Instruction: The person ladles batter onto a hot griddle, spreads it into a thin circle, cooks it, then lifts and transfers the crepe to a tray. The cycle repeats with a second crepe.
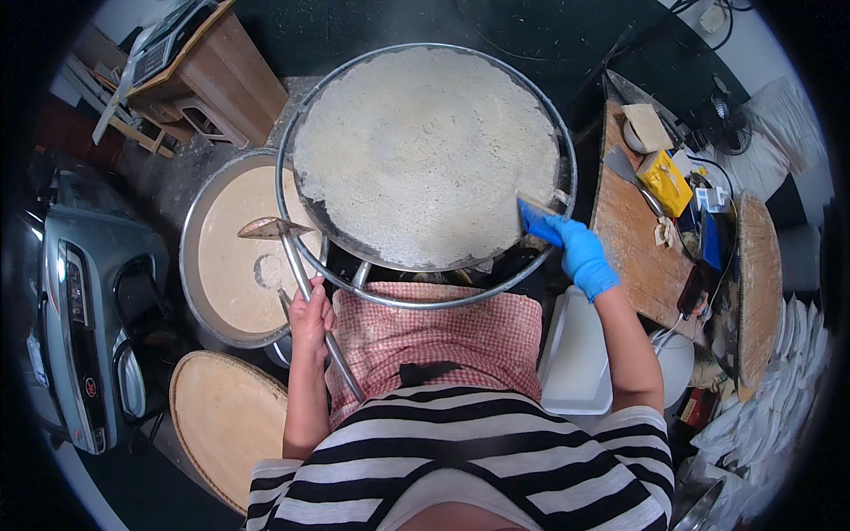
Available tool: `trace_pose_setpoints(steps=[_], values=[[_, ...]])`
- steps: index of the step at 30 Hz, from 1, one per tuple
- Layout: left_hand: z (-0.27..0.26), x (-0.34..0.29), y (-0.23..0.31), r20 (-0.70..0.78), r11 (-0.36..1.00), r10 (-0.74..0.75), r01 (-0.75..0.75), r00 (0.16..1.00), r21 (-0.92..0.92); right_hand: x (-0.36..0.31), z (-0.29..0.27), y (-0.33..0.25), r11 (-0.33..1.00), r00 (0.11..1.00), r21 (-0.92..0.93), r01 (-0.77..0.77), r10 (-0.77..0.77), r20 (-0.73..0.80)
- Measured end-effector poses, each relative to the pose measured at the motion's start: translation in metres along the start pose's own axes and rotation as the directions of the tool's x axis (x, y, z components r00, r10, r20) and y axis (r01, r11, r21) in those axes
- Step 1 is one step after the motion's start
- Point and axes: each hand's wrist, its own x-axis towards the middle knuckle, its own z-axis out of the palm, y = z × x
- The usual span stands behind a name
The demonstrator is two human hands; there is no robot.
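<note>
My bare left hand (310, 317) is closed round the metal handle of a ladle (276, 229), whose brownish head is over the rim of a large metal pot of pale batter (205, 305). My right hand (586, 257), in a blue glove, grips a blue scraper (537, 221) at the right edge of a big round griddle. The scraper's edge touches or hovers just over a thin pale layer of batter (429, 155) that covers nearly the whole griddle. Dark bare metal shows at the layer's lower left edge. A metal ring (292, 106) surrounds the griddle.
A round woven board (226, 416) lies lower left. A wooden worktop (633, 239) on the right carries a spatula (624, 165), a yellow packet (664, 183) and a phone. Beside my lap is a white tub (574, 363). A grey scooter (102, 292) stands far left, stacked bags far right.
</note>
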Motion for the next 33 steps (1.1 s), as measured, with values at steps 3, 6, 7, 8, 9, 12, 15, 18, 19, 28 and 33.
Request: trace_pose_setpoints(steps=[3,6,7,8,9,12,15,18,19,28,33], values=[[0.0,0.003,-0.003,-0.033,1.0,0.017,-0.016,0.999,0.02,-0.029,-0.001,-0.024,0.996,0.989,0.082,0.021,-0.032,0.142],[-0.002,0.001,-0.006,-0.068,0.999,0.027,-0.025,0.997,0.032,-0.034,-0.011,-0.03,0.99,0.98,0.123,0.071,-0.092,0.175],[-0.003,0.0,-0.007,-0.09,0.999,0.025,-0.022,0.996,0.031,-0.026,-0.014,-0.025,0.986,0.992,0.143,0.088,-0.1,0.083],[-0.002,0.0,-0.009,-0.089,0.999,0.032,-0.029,0.995,0.039,-0.009,-0.019,-0.016,0.986,0.998,0.164,0.044,-0.05,0.037],[-0.003,-0.001,-0.011,-0.099,0.998,0.045,-0.041,0.994,0.043,0.007,-0.022,-0.007,0.989,0.999,0.146,-0.039,0.038,0.013],[-0.005,-0.001,-0.018,-0.125,0.998,0.061,-0.056,0.99,0.038,0.052,-0.023,0.015,0.972,0.971,0.104,-0.212,0.222,-0.09],[-0.011,-0.003,-0.023,-0.179,0.998,0.057,-0.053,0.982,0.03,0.074,-0.021,0.025,0.948,0.945,-0.016,-0.317,0.318,0.077],[-0.021,-0.001,-0.027,-0.225,0.998,0.067,-0.069,0.972,-0.003,0.055,-0.017,0.01,0.977,0.974,0.096,-0.188,0.173,0.143],[-0.024,0.001,-0.029,-0.244,0.997,0.072,-0.07,0.967,0.014,0.043,-0.014,-0.001,0.99,0.99,0.101,-0.095,0.084,0.11],[-0.036,0.035,-0.044,-0.297,0.992,0.125,-0.128,0.947,0.009,-0.034,-0.017,-0.095,0.989,0.949,0.149,0.024,-0.069,0.307],[-0.031,0.031,-0.05,-0.325,0.992,0.125,-0.123,0.937,0.024,0.015,-0.031,-0.054,0.947,0.982,0.315,0.061,-0.113,0.151]])
